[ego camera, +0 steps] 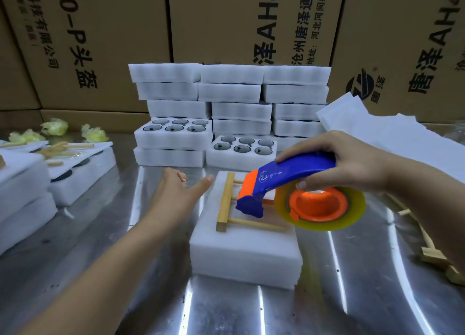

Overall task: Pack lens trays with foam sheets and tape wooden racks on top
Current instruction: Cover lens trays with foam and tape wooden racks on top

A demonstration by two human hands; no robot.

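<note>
Gripping the blue-and-orange tape dispenser [297, 196] by its handle, right hand [352, 163] holds the cutter end low over the wooden rack [226, 203], which lies on the covered foam tray [244, 246] at the middle of the metal table [100, 271]. Angle likely meant to land the tape on the rack's crossbars. Left hand [176, 193] hovers just beside the tray's left edge, fingers relaxed, index extended, holding nothing; probably ready to steady the rack or press down tape. Stacked trays [226, 103] wait behind, two with lenses uncovered. Loose foam sheets [377, 123] lie at right.
</note>
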